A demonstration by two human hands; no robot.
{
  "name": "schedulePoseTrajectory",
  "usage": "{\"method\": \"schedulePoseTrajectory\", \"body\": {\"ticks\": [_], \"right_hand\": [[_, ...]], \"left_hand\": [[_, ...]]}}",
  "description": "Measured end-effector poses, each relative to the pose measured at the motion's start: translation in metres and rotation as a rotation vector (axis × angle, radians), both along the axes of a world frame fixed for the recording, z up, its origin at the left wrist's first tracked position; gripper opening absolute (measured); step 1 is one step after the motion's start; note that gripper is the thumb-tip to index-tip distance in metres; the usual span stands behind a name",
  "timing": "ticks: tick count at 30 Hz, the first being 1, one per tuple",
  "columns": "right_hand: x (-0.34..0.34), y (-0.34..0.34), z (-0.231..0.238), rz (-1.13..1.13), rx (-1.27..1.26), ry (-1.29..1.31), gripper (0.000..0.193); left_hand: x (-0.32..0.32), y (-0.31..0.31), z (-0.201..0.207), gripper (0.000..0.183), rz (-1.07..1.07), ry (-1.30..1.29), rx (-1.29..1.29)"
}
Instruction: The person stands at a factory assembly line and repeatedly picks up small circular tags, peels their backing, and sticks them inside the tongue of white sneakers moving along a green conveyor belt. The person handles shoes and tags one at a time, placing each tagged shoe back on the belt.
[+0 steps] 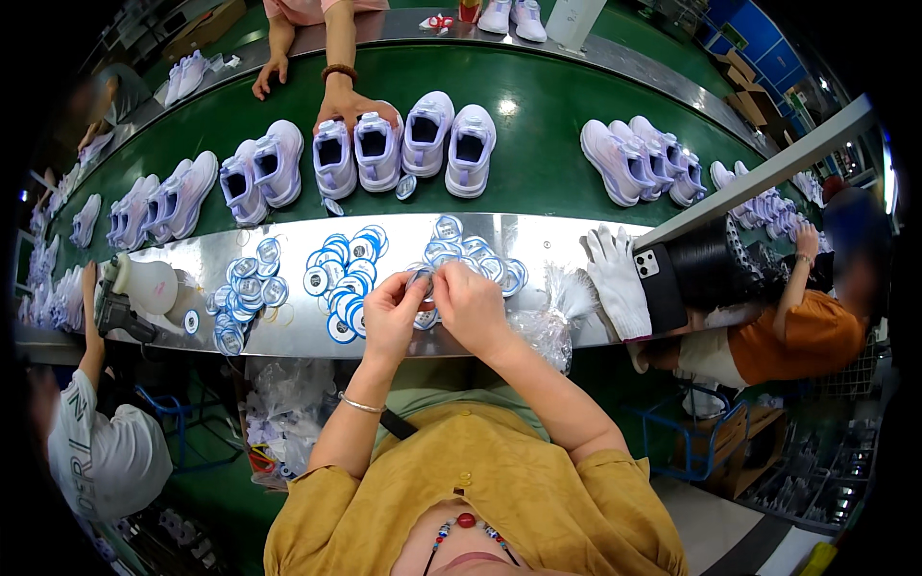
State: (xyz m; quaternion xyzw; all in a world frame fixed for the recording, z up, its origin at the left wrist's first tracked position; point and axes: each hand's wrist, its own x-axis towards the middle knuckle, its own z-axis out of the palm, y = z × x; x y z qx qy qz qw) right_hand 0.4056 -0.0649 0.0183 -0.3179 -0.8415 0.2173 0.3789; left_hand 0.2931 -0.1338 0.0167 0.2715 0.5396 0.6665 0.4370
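My left hand [392, 312] and my right hand [471, 305] meet at their fingertips over the steel ledge, both closed in a pinch. A small round tag [420, 275] shows at the fingertips, mostly covered by them. Just beyond my hands lies a heap of round blue-and-white tags [449, 230], some in clear wrapping. To the left, flat white discs with blue rims [338, 276] are spread in a loose pile. Farther left sits another pile of wrapped round tags [252, 288], with thin loops beside it.
A green conveyor belt [538, 125] carries pale lilac sneakers [471, 149]; across it, a co-worker's hand [351, 106] touches one pair. On the right lie crumpled clear plastic [552, 317], a white glove [617, 283] and a phone [660, 288]. A tape dispenser [125, 305] stands left.
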Motion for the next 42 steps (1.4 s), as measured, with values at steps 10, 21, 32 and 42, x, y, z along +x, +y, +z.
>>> {"method": "schedulePoseTrajectory", "body": {"ticks": [10,21,32,42], "right_hand": [[-0.012,-0.003,-0.003,0.049,-0.090,0.068,0.006],[-0.007,-0.034,-0.022,0.324,-0.473,0.090,0.013],[-0.029,-0.030,-0.014,0.442,-0.818,-0.004,0.016],[-0.036,-0.032,-0.017,0.387,-0.847,-0.004,0.015]], "left_hand": [[-0.007,-0.012,-0.005,0.017,0.020,0.026,0.039],[-0.021,-0.052,-0.019,0.008,0.014,-0.071,-0.061],[-0.095,-0.065,-0.033,0.017,0.292,0.795,-0.199],[-0.155,-0.047,-0.040,0.028,0.235,1.034,-0.505]]}}
